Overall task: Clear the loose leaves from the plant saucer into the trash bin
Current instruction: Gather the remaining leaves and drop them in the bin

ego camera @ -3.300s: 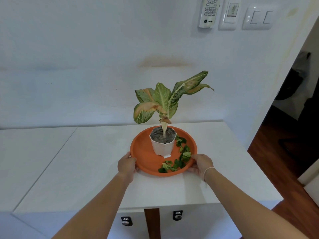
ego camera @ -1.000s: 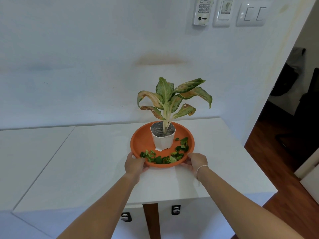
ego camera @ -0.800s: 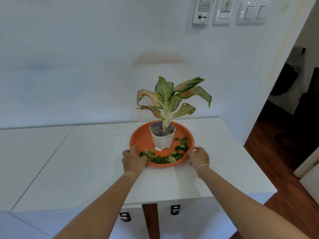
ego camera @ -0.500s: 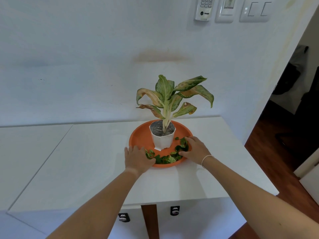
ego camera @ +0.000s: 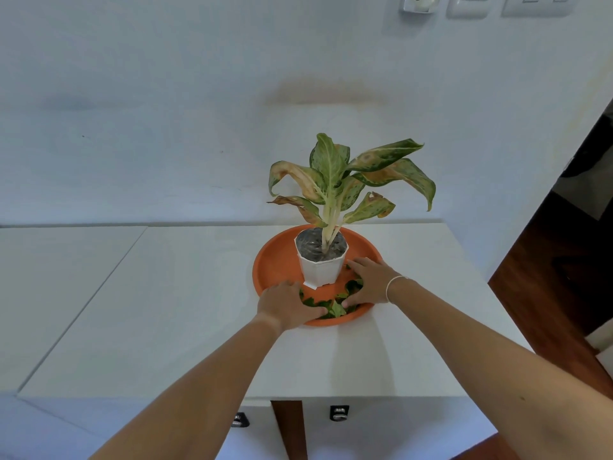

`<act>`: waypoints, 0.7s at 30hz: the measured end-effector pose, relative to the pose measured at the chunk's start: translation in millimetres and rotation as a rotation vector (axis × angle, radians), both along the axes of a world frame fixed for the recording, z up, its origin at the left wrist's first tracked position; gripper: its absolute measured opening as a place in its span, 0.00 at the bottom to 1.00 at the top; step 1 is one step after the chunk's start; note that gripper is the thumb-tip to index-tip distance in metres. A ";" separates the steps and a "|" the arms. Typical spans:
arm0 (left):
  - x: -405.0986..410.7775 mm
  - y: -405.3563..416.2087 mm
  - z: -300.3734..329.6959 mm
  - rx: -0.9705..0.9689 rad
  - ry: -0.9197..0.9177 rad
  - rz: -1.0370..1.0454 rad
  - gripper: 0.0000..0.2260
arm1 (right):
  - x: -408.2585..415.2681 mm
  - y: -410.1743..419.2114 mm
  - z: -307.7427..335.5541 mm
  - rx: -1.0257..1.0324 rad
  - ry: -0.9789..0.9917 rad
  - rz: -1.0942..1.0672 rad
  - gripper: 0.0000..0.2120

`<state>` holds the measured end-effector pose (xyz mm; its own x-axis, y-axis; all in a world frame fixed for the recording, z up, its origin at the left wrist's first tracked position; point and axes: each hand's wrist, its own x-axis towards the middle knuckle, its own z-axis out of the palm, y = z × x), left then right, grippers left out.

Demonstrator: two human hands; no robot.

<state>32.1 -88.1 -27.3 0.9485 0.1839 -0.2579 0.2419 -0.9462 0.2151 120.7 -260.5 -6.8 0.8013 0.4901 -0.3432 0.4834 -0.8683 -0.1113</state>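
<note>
An orange plant saucer (ego camera: 275, 260) sits on the white table, with a white pot (ego camera: 321, 270) and its leafy plant (ego camera: 335, 180) standing in it. Loose green leaves (ego camera: 333, 308) lie in the front of the saucer. My left hand (ego camera: 287, 305) lies flat over the saucer's front left rim, fingers spread onto the leaves. My right hand (ego camera: 371, 282) rests inside the saucer at the front right, fingers over more leaves beside the pot. Part of the leaf pile is hidden under both hands. No trash bin is in view.
The white table (ego camera: 185, 310) meets a white wall at the back and ends just right of the saucer. A second white surface (ego camera: 56, 280) adjoins on the left. Dark wooden floor (ego camera: 547, 283) and a doorway lie to the right. Wall switches (ego camera: 471, 5) hang above.
Both hands left the saucer's outer rim and moved inward onto the loose leaves. The saucer was turned earlier, bringing the leaves to the front.
</note>
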 end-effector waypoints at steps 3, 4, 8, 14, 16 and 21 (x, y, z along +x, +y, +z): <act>2.8 -1.8 -2.1 -0.008 0.018 0.013 0.36 | 0.5 3.2 -0.9 -0.058 0.006 0.024 0.47; 3.7 -2.6 -2.4 -0.020 0.018 0.021 0.35 | 0.1 3.5 -0.4 -0.076 0.013 0.017 0.47; 7.7 -2.9 -6.3 -0.052 0.010 0.037 0.29 | -0.2 3.2 0.4 -0.068 0.049 -0.022 0.45; 9.9 0.4 -12.5 -0.157 -0.070 0.065 0.21 | -2.6 7.1 -7.1 0.027 0.091 -0.078 0.31; 10.7 -1.1 -13.3 -0.197 -0.094 0.049 0.16 | -2.9 9.4 -9.9 0.033 0.081 -0.074 0.24; 7.4 -7.7 -13.7 -0.265 -0.149 0.020 0.12 | -9.7 11.7 -7.4 0.096 0.087 -0.092 0.18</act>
<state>39.6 -95.8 -41.0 0.9763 0.1478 -0.1578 0.2073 -0.8478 0.4882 111.0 -248.7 -14.2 0.8136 0.4500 -0.3683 0.3873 -0.8917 -0.2340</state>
